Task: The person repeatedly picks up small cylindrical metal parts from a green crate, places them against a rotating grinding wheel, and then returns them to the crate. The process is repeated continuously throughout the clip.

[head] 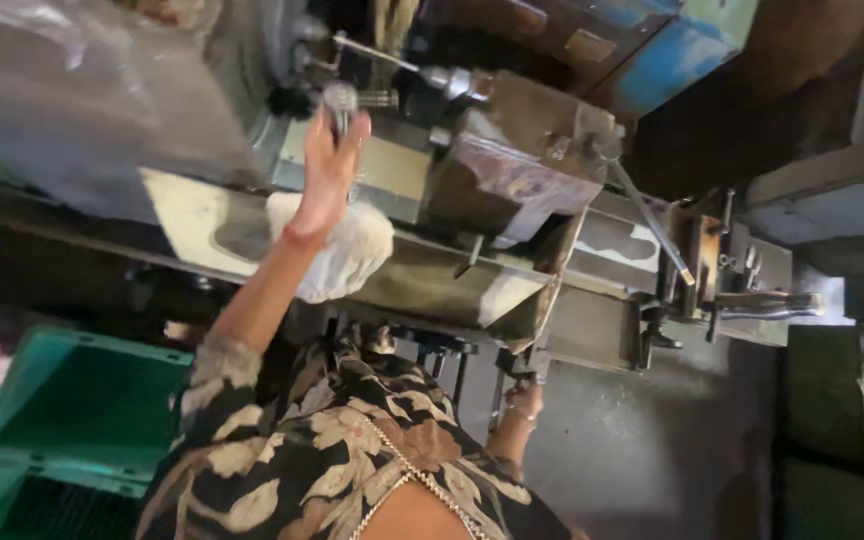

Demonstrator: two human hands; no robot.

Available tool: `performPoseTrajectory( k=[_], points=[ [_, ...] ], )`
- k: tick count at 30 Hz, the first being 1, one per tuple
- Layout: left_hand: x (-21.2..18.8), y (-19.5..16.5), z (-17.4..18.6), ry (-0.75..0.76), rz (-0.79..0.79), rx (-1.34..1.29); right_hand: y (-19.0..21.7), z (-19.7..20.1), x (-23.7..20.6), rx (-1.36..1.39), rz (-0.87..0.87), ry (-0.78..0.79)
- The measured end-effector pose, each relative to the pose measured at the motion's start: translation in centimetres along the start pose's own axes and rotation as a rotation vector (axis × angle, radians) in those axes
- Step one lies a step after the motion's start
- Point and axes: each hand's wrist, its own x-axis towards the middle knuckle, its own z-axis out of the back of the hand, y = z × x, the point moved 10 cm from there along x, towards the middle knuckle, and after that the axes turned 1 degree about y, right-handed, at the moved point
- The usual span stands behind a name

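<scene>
My left hand [327, 170] reaches up to the machine and grips a small shiny metal cylinder [340, 102] near the spindle area. Just under my wrist, a white cloth [352, 255] lies on the machine's metal tray [432, 285]. My right hand [524, 402], with a bracelet at the wrist, is lower down below the tray, its fingers curled on a dark handle [512, 372]. My patterned sleeves and garment [352, 450] fill the bottom of the view.
A lathe-like machine has a chuck [455, 82], a blocky metal tool post [517, 170] and a long lever with a metal grip [764, 303] on the right. A green plastic crate [72, 415] stands at the lower left. Grey floor [642, 460] is below.
</scene>
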Motion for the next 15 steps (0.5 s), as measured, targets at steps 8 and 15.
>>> performPoseTrajectory(
  k=[8,15],
  points=[
    [-17.3,-0.8,17.8,-0.292,0.130,0.443,-0.2,-1.4,-6.2,0.018,0.044,0.078],
    [-29.1,-7.5,27.2,-0.434,-0.037,0.966,-6.2,-7.1,-10.0,-0.206,0.121,0.227]
  ],
)
